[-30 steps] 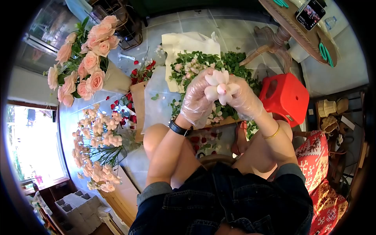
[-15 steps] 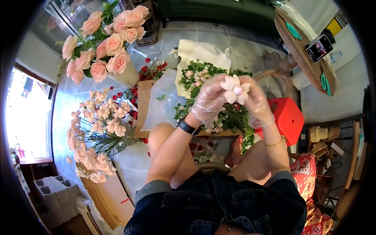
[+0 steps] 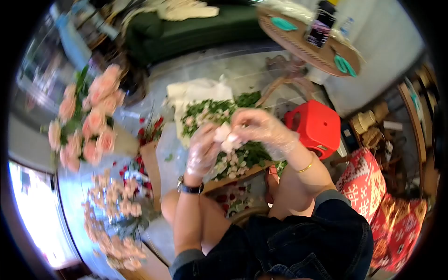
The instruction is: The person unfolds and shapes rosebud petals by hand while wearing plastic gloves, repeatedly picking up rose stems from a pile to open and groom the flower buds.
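Note:
Both my hands wear clear plastic gloves and meet at a pale pinkish-white flower (image 3: 227, 138), its broad petals spread outward. My left hand (image 3: 203, 149) is curled around the flower's left side and grips it. From the right, my right hand (image 3: 265, 129) pinches at a petal edge, fingertips pressed together. The flower's stem is hidden. Beneath the hands lies a heap of leafy green stems with small pale blooms (image 3: 212, 112), partly on cream wrapping paper (image 3: 186, 93).
Large pink roses (image 3: 95, 121) stand in a pale vase at left, above smaller peach flowers (image 3: 114, 198). A red stool (image 3: 315, 128) is right of my hands. A round table (image 3: 298, 42) holds a phone (image 3: 321, 30). Red petals lie on the floor.
My view has swung, so the scene is shifted and the green sofa shows more. My hands, still at the flower, have turned; the right fingers now pinch its edge.

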Available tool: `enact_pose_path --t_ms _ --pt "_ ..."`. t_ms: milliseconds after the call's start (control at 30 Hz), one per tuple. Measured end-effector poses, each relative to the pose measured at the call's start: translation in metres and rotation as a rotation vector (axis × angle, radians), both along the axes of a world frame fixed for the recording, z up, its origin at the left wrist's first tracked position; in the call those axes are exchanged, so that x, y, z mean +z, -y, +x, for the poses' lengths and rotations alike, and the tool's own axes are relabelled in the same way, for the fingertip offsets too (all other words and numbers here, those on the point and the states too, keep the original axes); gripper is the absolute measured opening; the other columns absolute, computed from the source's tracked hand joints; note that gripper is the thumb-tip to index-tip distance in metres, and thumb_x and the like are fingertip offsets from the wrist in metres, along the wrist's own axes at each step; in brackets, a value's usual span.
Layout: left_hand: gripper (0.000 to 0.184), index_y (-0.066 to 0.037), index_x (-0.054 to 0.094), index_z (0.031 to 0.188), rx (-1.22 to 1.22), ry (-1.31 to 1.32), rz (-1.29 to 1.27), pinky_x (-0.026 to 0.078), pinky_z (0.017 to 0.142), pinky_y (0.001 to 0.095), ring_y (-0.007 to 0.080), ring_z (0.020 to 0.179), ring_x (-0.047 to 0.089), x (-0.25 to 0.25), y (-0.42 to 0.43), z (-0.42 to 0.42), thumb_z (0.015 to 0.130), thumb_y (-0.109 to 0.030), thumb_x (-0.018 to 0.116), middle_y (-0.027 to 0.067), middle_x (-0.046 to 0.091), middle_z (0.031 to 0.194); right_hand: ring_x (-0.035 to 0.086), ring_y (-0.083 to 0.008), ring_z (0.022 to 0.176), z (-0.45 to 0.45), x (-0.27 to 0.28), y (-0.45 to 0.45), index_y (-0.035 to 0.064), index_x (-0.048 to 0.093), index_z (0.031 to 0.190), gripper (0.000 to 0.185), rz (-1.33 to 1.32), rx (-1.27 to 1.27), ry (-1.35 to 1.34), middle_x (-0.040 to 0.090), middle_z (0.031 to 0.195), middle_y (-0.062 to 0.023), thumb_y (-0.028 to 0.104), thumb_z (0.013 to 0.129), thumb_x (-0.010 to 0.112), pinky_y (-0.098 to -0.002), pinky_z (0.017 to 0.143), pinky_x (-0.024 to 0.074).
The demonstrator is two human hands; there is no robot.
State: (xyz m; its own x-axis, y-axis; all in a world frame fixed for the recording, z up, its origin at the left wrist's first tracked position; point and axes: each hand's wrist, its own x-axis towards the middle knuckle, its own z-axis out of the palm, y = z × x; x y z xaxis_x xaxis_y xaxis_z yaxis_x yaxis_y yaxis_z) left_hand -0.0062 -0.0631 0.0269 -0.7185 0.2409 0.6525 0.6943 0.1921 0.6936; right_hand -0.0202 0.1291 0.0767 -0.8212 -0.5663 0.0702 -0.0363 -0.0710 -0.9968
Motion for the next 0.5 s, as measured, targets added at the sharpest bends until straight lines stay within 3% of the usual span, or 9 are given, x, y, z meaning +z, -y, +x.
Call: enact_pose_path --t_ms 100,267,433,500 --pt "0.014 0.000 0.058 0.085 -0.001 0.042 -0.016 0.043 0.061 0.0327 0.0278 0.071 0.054 0.000 -0.004 0.001 0.074 0.005 0.052 0.0132 0.055 0.083 0.054 -0.0096 0.079 -0.002 -0.003 -0.005 0.0025 0.059 0.084 0.015 0.027 0.036 -0.081 0.054 0.084 -0.0017 0.016 0.082 0.063 -0.0228 0.071 0.0454" --pt "0.023 -0.004 0.058 0.089 -0.089 0.108 0.101 0.043 0.061 0.0305 0.0246 0.071 0.054 -0.016 -0.006 -0.002 0.073 0.011 0.051 0.0118 0.056 0.084 0.051 -0.0101 0.075 -0.003 -0.010 -0.012 0.0008 0.060 0.080 0.021 0.139 -0.024 -0.210 0.051 0.080 -0.0027 0.021 0.080 0.067 -0.0244 0.070 0.0433" --pt "0.025 -0.006 0.059 0.091 -0.028 0.168 0.049 0.044 0.064 0.0290 0.0228 0.075 0.056 -0.025 -0.008 -0.002 0.074 0.011 0.051 0.0113 0.056 0.090 0.050 -0.0095 0.074 -0.004 -0.024 -0.014 0.0009 0.060 0.079 0.020 0.085 -0.039 -0.201 0.051 0.079 -0.0017 0.020 0.079 0.067 -0.0236 0.068 0.0426" --pt "0.025 -0.005 0.059 0.092 -0.046 0.178 0.075 0.044 0.065 0.0289 0.0226 0.076 0.055 -0.025 -0.011 -0.002 0.074 0.011 0.051 0.0111 0.056 0.091 0.049 -0.0117 0.080 -0.003 -0.025 -0.015 0.0023 0.060 0.080 0.017 0.074 -0.044 -0.131 0.049 0.083 -0.0027 0.019 0.081 0.064 -0.0249 0.075 0.0401"
